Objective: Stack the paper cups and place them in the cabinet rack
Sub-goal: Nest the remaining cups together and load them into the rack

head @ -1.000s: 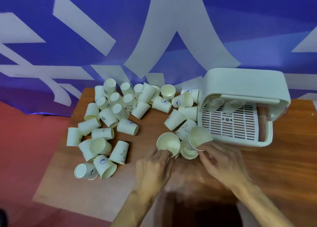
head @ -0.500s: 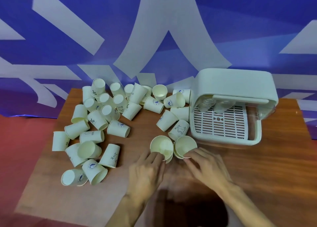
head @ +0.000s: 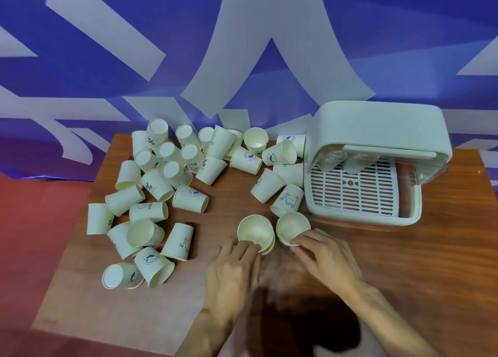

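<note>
Two upright paper cups stand side by side near the table's middle. My left hand (head: pixel 234 270) holds the near rim of the left cup (head: pixel 255 230), which sits inside another cup. My right hand (head: pixel 324 257) grips the near rim of the right cup (head: pixel 292 226). Several more cream paper cups (head: pixel 159 187) lie scattered on their sides across the left and back of the wooden table (head: pixel 404 262). The pale green cabinet (head: pixel 377 138) stands at the right with its lid raised, showing a white slotted rack (head: pixel 353 187) and some clear cups at its back.
A blue and white banner (head: pixel 242 47) hangs behind the table. Red floor (head: pixel 40 222) lies to the left. Tipped cups (head: pixel 287 199) lie between my hands and the cabinet's front left corner.
My right hand lowered its cup from a tilted hold beside the cabinet down next to the left cup. Both hands stay on the cup rims. The camera shifted slightly.
</note>
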`<state>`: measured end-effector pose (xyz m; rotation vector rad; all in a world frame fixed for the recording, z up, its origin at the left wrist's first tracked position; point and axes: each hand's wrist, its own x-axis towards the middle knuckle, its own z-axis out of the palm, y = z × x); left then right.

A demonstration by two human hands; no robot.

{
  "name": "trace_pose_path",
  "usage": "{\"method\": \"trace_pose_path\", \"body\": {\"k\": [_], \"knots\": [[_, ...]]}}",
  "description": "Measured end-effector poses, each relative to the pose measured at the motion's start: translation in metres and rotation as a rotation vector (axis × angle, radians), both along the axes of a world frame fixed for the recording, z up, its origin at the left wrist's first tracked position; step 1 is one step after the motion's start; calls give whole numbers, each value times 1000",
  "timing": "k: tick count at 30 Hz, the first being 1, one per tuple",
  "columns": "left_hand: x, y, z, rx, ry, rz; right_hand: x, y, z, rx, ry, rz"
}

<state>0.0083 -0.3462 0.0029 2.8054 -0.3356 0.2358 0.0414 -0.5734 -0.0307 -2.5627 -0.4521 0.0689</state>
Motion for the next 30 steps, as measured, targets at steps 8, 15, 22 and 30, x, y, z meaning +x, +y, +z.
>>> {"method": "trace_pose_path", "body": {"k": [8, 15, 22, 30], "knots": [[11, 5, -35, 119, 132, -83, 3, 7, -7, 39, 36, -26], [15, 7, -38, 94, 206, -84, 0, 15, -17, 155, 135, -62], [14, 27, -38, 66, 253, -117, 4, 30, 1, 39, 144, -14], [34, 92, -8, -86, 111, 204, 51, 86, 55, 64, -105, 87]]}}
